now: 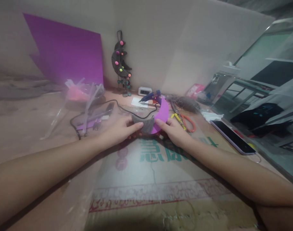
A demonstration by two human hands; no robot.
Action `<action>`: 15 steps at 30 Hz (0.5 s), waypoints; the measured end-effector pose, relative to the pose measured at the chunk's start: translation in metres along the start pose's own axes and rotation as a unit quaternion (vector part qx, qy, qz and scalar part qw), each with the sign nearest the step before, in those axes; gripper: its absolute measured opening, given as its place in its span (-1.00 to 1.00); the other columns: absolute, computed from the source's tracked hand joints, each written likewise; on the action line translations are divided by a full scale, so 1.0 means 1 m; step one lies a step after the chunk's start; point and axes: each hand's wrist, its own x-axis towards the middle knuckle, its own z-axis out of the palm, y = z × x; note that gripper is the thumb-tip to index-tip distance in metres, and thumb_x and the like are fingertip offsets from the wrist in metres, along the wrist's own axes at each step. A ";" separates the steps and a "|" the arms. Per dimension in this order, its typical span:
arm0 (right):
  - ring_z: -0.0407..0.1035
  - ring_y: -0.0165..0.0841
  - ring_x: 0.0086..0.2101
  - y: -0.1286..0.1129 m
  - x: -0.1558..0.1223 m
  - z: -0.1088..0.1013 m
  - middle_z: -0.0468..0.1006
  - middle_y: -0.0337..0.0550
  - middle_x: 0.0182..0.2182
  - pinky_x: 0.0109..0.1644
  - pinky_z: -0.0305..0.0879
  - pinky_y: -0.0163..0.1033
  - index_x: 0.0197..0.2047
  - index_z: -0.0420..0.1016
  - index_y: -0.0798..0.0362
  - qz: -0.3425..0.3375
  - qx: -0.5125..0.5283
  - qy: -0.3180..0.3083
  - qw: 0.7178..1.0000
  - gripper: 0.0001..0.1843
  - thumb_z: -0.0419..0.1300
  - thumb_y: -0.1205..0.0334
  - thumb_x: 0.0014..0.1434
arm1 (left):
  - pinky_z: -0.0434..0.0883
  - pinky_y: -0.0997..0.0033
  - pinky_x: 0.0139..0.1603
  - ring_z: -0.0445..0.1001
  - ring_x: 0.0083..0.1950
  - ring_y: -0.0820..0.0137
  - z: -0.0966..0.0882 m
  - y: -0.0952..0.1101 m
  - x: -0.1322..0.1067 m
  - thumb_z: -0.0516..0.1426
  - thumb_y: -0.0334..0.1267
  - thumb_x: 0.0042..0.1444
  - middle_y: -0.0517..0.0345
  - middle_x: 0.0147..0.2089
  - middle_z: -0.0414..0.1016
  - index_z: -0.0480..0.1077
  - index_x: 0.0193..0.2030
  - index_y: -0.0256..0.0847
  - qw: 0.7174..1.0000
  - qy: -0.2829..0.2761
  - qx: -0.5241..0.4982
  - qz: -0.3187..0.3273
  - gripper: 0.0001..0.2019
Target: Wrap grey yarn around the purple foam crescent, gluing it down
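Hands [127, 127] [174, 130] on purple crescent [163, 111], hollow up-left, long axis seemingly diagonal.

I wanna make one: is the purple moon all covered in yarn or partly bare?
The purple moon is partly bare: grey yarn covers it at the left hand; purple shows at the right hand.

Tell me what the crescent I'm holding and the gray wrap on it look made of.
Crescent: probably card or foam sheet, matte, judging by its flat, even purple surface. Gray wrap: likely yarn, dull and fibrous, with fine strands side by side.
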 end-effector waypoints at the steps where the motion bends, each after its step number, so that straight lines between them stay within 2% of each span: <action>1: 0.18 -0.53 -0.62 0.001 0.000 0.000 0.39 -0.27 -0.61 -0.55 0.13 -0.37 -0.47 0.42 0.13 -0.002 0.008 0.001 1.000 -0.52 0.20 -0.18 0.06 | 0.23 0.56 -0.59 0.35 -0.54 0.52 0.000 0.000 0.000 0.08 0.04 0.18 0.18 -0.50 0.44 0.36 -0.38 -0.26 1.000 0.000 0.002 -0.002 -0.64; 5: 0.21 -0.52 -0.60 -0.001 0.000 -0.001 0.41 -0.26 -0.59 -0.53 0.16 -0.38 -0.44 0.44 0.14 -0.009 0.006 -0.005 1.000 -0.54 0.27 -0.16 -0.01 | 0.24 0.57 -0.58 0.34 -0.54 0.54 0.001 -0.001 0.001 0.07 0.01 0.19 0.18 -0.47 0.46 0.35 -0.35 -0.26 1.000 0.000 -0.007 0.002 -0.67; 10: 0.25 -0.49 -0.58 -0.006 -0.001 -0.001 0.42 -0.24 -0.60 -0.51 0.19 -0.36 -0.48 0.42 0.12 0.001 -0.032 -0.006 0.999 -0.59 0.25 -0.10 0.01 | 0.23 0.56 -0.57 0.33 -0.54 0.53 0.002 -0.001 0.001 0.07 0.02 0.19 0.20 -0.49 0.43 0.36 -0.38 -0.26 1.000 -0.006 -0.001 0.007 -0.65; 15: 0.26 -0.49 -0.59 -0.009 -0.001 0.000 0.41 -0.25 -0.63 -0.50 0.21 -0.36 -0.56 0.40 0.12 0.010 -0.039 -0.002 0.999 -0.60 0.26 -0.07 0.00 | 0.22 0.53 -0.56 0.33 -0.53 0.50 0.000 -0.003 0.000 0.08 0.11 0.15 0.18 -0.51 0.43 0.40 -0.41 -0.27 0.999 -0.008 0.033 -0.017 -0.57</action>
